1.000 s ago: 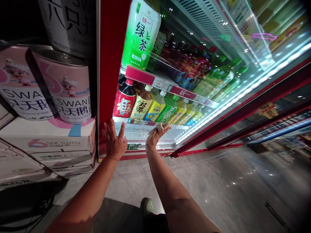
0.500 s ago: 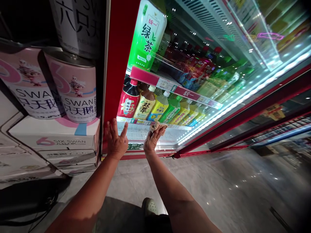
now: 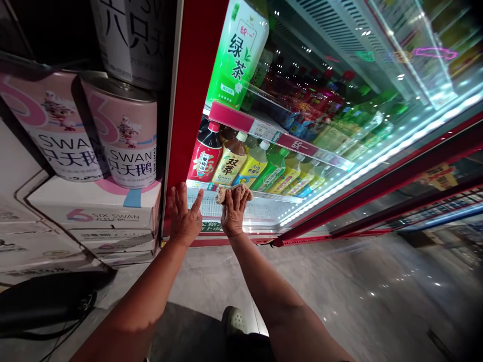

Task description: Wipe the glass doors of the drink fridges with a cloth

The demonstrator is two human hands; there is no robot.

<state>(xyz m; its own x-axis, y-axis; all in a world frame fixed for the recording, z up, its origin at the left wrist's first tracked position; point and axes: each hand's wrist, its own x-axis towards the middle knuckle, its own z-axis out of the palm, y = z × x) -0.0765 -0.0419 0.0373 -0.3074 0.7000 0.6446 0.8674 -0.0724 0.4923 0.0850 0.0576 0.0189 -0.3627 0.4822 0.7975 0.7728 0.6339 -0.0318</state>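
Note:
Fingers spread, my left hand [image 3: 184, 216] rests against the lower left of the cooler, over its red frame [image 3: 184, 100] and the edge of the glass. My right hand [image 3: 234, 213] is pressed over a crumpled beige cloth [image 3: 222, 195] at the lower shelf's height. Just above the cloth stands a row of drink bottles: a red one [image 3: 205, 156], a brown and cream one [image 3: 228, 162], a yellow one [image 3: 252, 166] and a green one [image 3: 272, 171], with more beyond. A big green tea bottle [image 3: 237, 55] fills the shelf above.
Left of the cooler, large pink and white cans [image 3: 128, 136] are stacked on white cartons [image 3: 98, 206]. A black bag [image 3: 49, 304] lies at lower left. Below is the grey tiled floor [image 3: 320, 286], with a pale clog [image 3: 236, 321] on it. More coolers [image 3: 426, 181] continue to the right.
My right hand has moved left with the cloth, its fingers now pointing more upward. My left hand stays at the frame. The whole view has shifted slightly, moving the scene right.

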